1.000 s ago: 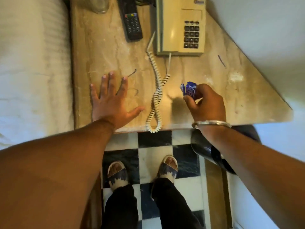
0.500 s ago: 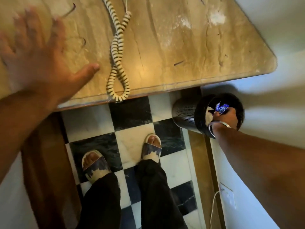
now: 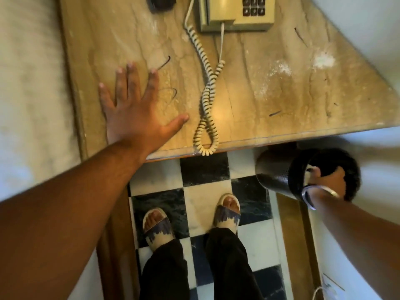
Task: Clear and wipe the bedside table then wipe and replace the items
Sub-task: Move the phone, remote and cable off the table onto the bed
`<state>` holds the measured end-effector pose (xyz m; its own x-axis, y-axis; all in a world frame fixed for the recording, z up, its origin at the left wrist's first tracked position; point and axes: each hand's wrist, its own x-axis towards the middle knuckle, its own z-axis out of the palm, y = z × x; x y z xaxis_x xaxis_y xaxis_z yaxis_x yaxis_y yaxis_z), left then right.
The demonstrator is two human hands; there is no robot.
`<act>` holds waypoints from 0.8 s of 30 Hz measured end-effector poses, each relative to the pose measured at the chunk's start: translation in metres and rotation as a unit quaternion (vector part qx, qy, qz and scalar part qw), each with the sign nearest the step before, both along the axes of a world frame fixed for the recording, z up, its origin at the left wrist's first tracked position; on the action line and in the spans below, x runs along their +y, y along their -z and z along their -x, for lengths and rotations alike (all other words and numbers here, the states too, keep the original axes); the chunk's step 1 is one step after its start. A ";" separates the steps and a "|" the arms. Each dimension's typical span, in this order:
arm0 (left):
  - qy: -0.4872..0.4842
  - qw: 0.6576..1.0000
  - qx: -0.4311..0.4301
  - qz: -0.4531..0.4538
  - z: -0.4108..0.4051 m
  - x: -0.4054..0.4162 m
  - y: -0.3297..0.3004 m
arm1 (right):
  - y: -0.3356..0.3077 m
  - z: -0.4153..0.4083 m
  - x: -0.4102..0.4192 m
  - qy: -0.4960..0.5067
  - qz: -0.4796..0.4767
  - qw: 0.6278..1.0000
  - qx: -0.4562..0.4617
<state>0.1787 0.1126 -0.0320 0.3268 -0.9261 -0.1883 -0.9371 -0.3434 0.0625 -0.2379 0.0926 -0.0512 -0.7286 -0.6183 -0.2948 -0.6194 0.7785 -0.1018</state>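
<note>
A: Since a second ago, right hand (image 3: 324,177) has moved from bedside table (image 3: 259,109) into bin (image 3: 279,172); grip unclear, wrapper unseen.
B: Left hand (image 3: 134,113) rests flat, fingers spread. Careless wiping could snag the phone (image 3: 236,14) cord (image 3: 207,100).

Warm dim light, glare spot on table (image 3: 270,87); edges blurred, perhaps motion smear; wide-angle bend.

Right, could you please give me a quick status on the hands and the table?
Left hand flat on table. Right hand inside bin, grip unclear. Phone, cord not yet cleared.
</note>
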 end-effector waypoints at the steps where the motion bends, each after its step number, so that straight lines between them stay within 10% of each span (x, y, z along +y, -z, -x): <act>1: 0.005 1.000 0.003 -0.008 -0.001 -0.001 -0.003 | -0.008 -0.012 -0.002 -0.017 0.031 0.999 -0.010; 10: -0.004 0.993 0.080 -0.092 -0.007 -0.017 -0.041 | -0.138 -0.152 -0.099 -0.402 0.204 0.885 -0.115; 17: -0.040 0.975 0.200 0.091 0.006 -0.130 -0.090 | -0.132 -0.218 -0.236 -0.356 0.132 0.889 -0.255; 24: -0.188 0.948 0.243 0.088 0.049 -0.252 -0.092 | -0.100 -0.253 -0.323 -0.242 0.042 0.932 -0.267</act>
